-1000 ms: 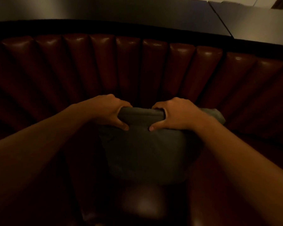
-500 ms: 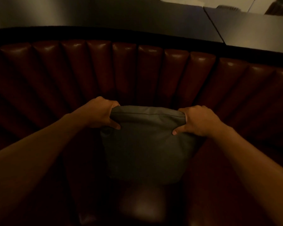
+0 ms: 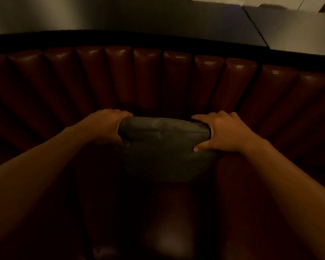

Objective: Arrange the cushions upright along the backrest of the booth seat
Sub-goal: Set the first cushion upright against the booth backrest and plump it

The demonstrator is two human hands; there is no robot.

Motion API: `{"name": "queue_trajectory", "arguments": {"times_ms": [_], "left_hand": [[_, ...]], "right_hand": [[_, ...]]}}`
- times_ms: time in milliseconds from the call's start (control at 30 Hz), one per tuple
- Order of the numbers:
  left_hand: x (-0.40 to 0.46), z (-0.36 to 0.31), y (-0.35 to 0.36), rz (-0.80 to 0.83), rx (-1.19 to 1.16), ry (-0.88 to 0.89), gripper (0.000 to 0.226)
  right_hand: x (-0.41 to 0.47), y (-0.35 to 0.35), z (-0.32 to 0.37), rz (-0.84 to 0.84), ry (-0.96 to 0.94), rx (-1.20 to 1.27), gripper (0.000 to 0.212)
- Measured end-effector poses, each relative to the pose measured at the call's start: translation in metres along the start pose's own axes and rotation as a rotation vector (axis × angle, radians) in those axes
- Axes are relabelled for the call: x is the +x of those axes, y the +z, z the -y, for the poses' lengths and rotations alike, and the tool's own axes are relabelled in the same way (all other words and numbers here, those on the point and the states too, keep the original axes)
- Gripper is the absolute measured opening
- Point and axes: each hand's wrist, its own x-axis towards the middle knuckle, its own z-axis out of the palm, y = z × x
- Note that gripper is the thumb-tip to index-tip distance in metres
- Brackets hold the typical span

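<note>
Seating step in hand: left hand [image 3: 109,126] and right hand [image 3: 223,131] each grip a top corner of the grey cushion [image 3: 163,147], upright at frame centre against the backrest [image 3: 148,76]; next move likely calls for release.

Light: very dim, warm amber cast | highlights: small glints on backrest [image 3: 148,76] tufts, soft sheen on seat [image 3: 169,239] | shadows: lower corners near-black | focus: soft, grainy | edges: wide-angle bowing

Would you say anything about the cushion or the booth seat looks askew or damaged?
Nothing stands out: the grey-green cushion stands upright against the red backrest, left hand and right hand gripping its top corners.
</note>
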Motion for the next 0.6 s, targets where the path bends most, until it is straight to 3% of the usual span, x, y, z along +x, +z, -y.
{"name": "queue_trajectory", "arguments": {"times_ms": [100,200,333,600], "left_hand": [[0.002,-0.003,-0.003,-0.073,0.061,0.028,0.11],[0.001,-0.008,-0.001,0.004,0.007,-0.009,0.094],[-0.016,0.005,-0.01,-0.071,-0.13,-0.031,0.064],[-0.077,0.083,-0.034,-0.156,-0.161,-0.129,0.059]], "right_hand": [[0.007,-0.006,0.006,0.0,-0.01,0.027,0.122],[0.009,0.006,0.019,0.095,-0.018,-0.068,0.109],[0.023,-0.009,0.029,-0.029,-0.054,-0.11,0.079],[0.076,-0.048,0.098,-0.089,-0.221,-0.108,0.078]]}}
